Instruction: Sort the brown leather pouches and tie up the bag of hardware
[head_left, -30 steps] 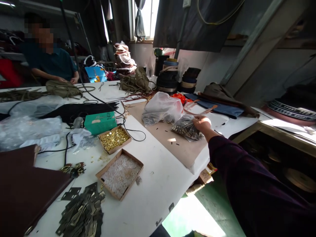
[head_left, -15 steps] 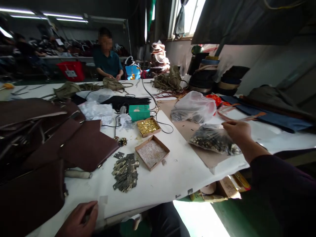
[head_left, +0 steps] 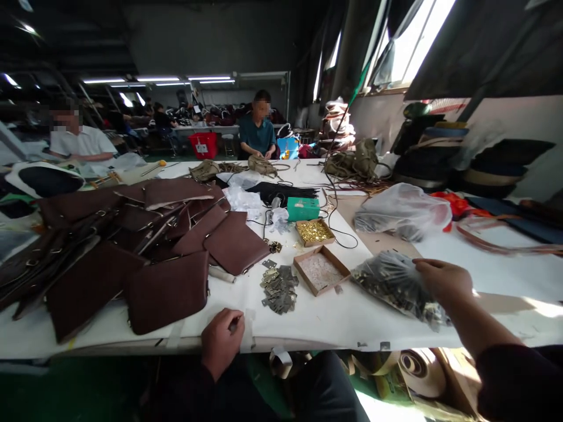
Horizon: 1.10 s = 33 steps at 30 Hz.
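My right hand point(head_left: 444, 284) pinches the top of a clear plastic bag point(head_left: 398, 287) full of dark and brassy metal pieces. The bag's bulk rests on the white table near its front edge. My left hand point(head_left: 222, 340) lies at the table's front edge with curled fingers; anything inside them is hidden. Between the hands are a heap of flat metal plates point(head_left: 280, 288) and a shallow cardboard box point(head_left: 301, 272) of small pale bits. Behind stands another box point(head_left: 329, 239) of gold-coloured pieces. Brown leather pouches point(head_left: 169, 290) are piled left of my left hand.
A green box point(head_left: 303, 208) and black cables stand behind the small boxes. Another plastic bag point(head_left: 402, 211) lies at the back right, near leather straps point(head_left: 492, 246). Two people sit across the table. Cartons and a roll point(head_left: 422, 372) are under the table.
My view has swung left, showing more brown pouches and a second person. The bag of metal pieces in my right hand has come nearer to me and closer to the small boxes.
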Motion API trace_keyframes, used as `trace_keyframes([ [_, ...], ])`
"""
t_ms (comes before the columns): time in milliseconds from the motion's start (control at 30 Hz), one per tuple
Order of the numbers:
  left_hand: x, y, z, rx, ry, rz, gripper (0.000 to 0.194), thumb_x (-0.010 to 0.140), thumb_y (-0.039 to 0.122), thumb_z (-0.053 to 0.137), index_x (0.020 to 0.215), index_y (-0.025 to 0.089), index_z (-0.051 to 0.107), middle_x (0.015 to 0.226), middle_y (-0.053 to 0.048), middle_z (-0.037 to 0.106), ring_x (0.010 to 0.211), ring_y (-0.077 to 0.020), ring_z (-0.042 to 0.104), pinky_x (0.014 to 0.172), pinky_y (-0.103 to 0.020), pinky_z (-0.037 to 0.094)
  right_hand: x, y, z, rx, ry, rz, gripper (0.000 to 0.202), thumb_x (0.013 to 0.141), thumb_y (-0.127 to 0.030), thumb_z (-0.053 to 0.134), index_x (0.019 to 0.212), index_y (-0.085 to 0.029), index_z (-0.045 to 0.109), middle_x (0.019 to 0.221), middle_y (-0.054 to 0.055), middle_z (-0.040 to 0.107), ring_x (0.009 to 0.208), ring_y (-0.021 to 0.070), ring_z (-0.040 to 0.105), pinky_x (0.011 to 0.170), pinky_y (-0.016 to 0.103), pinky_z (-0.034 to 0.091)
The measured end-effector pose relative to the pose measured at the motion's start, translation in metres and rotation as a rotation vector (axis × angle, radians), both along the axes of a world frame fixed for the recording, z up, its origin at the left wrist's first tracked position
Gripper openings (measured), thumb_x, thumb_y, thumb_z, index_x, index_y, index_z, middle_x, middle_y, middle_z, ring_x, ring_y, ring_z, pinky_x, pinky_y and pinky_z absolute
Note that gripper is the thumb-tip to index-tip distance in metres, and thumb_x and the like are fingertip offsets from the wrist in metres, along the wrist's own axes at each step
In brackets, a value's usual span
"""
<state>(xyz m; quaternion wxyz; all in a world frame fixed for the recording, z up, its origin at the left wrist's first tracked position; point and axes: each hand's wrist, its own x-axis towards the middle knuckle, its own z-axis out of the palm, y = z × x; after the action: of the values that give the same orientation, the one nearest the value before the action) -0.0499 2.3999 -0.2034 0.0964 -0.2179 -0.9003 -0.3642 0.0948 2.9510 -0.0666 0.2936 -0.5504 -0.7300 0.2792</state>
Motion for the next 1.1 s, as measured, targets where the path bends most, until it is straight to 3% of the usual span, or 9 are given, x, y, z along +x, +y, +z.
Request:
trace_keyframes([
  [133, 0.004, -0.005, 0.003, 0.029, 0.011, -0.01, 0.019, 0.096, 0.031, 0.057, 0.092, 0.022, 0.074, 0.087, -0.002, 0.07, 0.085, -0.0171, 0.065, 0.08, -0.03, 0.044, -0.004, -0.021, 0.0, -0.119, 0.03, -0.034, 0.009, 0.061, -0.04, 0.071, 0.064, -0.035, 0.077, 0.09, 0.005, 0.078, 0.069, 0.0241, 0.063, 0.074, 0.044, 0.049],
  [333, 0.003, 0.001, 0.007, 0.058, 0.012, -0.013, 0.019, 0.093, 0.026, 0.056, 0.091, 0.021, 0.074, 0.087, -0.002, 0.071, 0.086, -0.0166, 0.066, 0.082, -0.03, 0.045, 0.003, -0.018, -0.013, -0.052, 0.103, -0.004, 0.014, 0.063, -0.044, 0.075, 0.073, -0.035, 0.08, 0.099, 0.011, 0.079, 0.07, 0.0247, 0.063, 0.081, 0.048, 0.05],
  [500, 0.007, -0.015, 0.008, 0.143, -0.099, -0.082, 0.031, 0.094, 0.044, 0.054, 0.093, 0.022, 0.076, 0.085, -0.002, 0.074, 0.073, -0.0174, 0.066, 0.071, -0.03, 0.049, 0.025, -0.048, -0.001, -0.109, -0.027, 0.178, 0.046, 0.078, -0.031, 0.07, 0.12, -0.014, 0.079, 0.104, 0.017, 0.078, 0.072, 0.0208, 0.068, 0.08, 0.039, 0.056],
  [567, 0.004, -0.021, 0.01, 0.194, -0.174, -0.091, 0.04, 0.088, 0.058, 0.059, 0.093, 0.022, 0.076, 0.091, -0.002, 0.077, 0.079, -0.0193, 0.07, 0.076, -0.03, 0.055, 0.038, -0.053, 0.0, -0.083, -0.058, 0.235, 0.044, 0.076, -0.023, 0.072, 0.119, -0.015, 0.08, 0.105, 0.011, 0.079, 0.077, 0.0173, 0.069, 0.081, 0.032, 0.055],
  [667, -0.001, -0.01, 0.029, 0.151, -0.257, -0.103, 0.045, 0.083, 0.066, 0.064, 0.099, 0.025, 0.076, 0.085, 0.001, 0.076, 0.061, -0.0167, 0.062, 0.062, -0.028, 0.055, 0.058, -0.045, -0.011, -0.005, -0.102, 0.227, 0.042, 0.077, -0.021, 0.076, 0.118, -0.015, 0.081, 0.104, 0.008, 0.079, 0.088, 0.017, 0.07, 0.09, 0.029, 0.054],
  [767, 0.009, 0.031, 0.071, 0.168, -0.134, -0.377, 0.037, 0.091, 0.059, 0.065, 0.103, 0.026, 0.075, 0.1, 0.0, 0.076, 0.074, -0.0147, 0.066, 0.065, -0.022, 0.055, 0.071, -0.036, -0.027, 0.049, -0.101, 0.221, 0.037, 0.086, -0.025, 0.072, 0.121, -0.016, 0.079, 0.107, 0.007, 0.078, 0.095, 0.016, 0.07, 0.094, 0.027, 0.053],
  [900, 0.031, 0.132, 0.122, 0.25, 0.035, -0.778, 0.021, 0.098, 0.042, 0.064, 0.103, 0.024, 0.075, 0.107, -0.001, 0.073, 0.086, -0.0124, 0.068, 0.073, -0.02, 0.055, 0.067, -0.027, -0.032, 0.088, -0.089, 0.301, 0.036, 0.09, -0.035, 0.072, 0.121, -0.02, 0.079, 0.106, 0.004, 0.078, 0.092, 0.0142, 0.069, 0.09, 0.026, 0.051],
  [1000, 0.036, 0.224, 0.134, 0.176, 0.047, -0.929, 0.021, 0.099, 0.036, 0.061, 0.108, 0.022, 0.074, 0.106, -0.003, 0.07, 0.083, -0.0122, 0.065, 0.071, -0.023, 0.054, 0.06, -0.017, -0.027, 0.087, -0.117, 0.391, 0.032, 0.086, -0.035, 0.074, 0.114, -0.023, 0.081, 0.099, 0.002, 0.078, 0.083, 0.0131, 0.067, 0.08, 0.025, 0.049],
  [1100, 0.037, 0.31, 0.13, 0.075, 0.073, -0.983, 0.022, 0.097, 0.031, 0.062, 0.112, 0.02, 0.073, 0.109, -0.005, 0.069, 0.085, -0.0147, 0.065, 0.079, -0.029, 0.055, 0.056, -0.009, -0.026, 0.105, -0.147, 0.417, 0.026, 0.083, -0.034, 0.075, 0.105, -0.022, 0.082, 0.094, 0.002, 0.077, 0.08, 0.0136, 0.065, 0.075, 0.026, 0.046],
])
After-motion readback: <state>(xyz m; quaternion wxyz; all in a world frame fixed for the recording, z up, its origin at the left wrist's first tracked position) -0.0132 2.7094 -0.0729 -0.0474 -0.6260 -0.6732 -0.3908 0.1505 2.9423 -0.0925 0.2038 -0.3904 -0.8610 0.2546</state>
